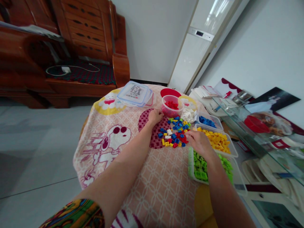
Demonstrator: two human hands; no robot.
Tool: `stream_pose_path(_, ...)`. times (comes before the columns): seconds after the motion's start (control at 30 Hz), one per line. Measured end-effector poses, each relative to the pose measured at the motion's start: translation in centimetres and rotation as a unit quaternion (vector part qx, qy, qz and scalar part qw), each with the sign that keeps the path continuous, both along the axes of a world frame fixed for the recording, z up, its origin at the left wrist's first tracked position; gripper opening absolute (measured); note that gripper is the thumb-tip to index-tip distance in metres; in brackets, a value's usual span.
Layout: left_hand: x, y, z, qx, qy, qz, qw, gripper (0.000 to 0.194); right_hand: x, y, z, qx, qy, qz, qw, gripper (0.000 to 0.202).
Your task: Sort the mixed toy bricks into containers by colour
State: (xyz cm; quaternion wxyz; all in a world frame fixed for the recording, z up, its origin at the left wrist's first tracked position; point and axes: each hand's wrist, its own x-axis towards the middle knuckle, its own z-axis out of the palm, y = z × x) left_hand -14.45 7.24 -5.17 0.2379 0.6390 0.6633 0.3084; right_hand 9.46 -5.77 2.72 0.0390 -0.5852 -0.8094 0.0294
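Note:
Mixed red, blue, yellow and white bricks lie in a loose pile on the patterned cloth. My left hand is at the pile's upper left, beside the round tub of red bricks, its fingers curled together; what they hold, if anything, is too small to tell. At the pile's right edge is my right hand, fingers pinched near red bricks. White bricks are heaped right of the tub. Down the right side stand boxes of blue bricks, yellow bricks and green bricks, the last partly under my right forearm.
Clear lids are stacked at the table's back left, and a red lid lies behind the tub. A glass shelf with bags and a red bowl borders the right side. A wooden bench stands behind.

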Motion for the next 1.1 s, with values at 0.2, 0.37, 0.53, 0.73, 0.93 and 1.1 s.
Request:
stream_pose_path(0.2,0.0,-0.3,0.6,-0.008,0.019,-0.004,1.0,0.026,-2.9,4.5,-1.1,-0.046,-0.105,-0.039,0.993,0.037)
stream_pose_path(0.37,-0.1,-0.3,0.7,-0.009,0.032,-0.004,0.999,0.026,-2.1,5.4,-3.2,-0.024,-0.032,-0.019,0.999,0.038)
stream_pose_path(0.53,0.0,-0.2,0.4,-0.005,0.024,0.002,1.0,0.026,-1.3,5.4,-4.1,0.011,0.028,-0.015,0.999,0.037)
stream_pose_path(0.73,0.1,-0.3,0.4,-0.008,0.02,0.01,1.0,0.025,-2.3,5.0,-3.8,-0.018,-0.046,-0.021,0.999,0.032)
stream_pose_path(0.93,0.1,-0.2,0.5,-0.01,0.019,0.008,1.0,0.024,-2.6,4.7,-3.6,-0.023,-0.061,0.005,0.998,0.037)
stream_pose_path(1.1,0.1,-0.1,0.3,-0.009,0.02,0.004,1.0,0.024,-2.8,4.7,-3.5,-0.026,-0.064,0.017,0.997,0.038)
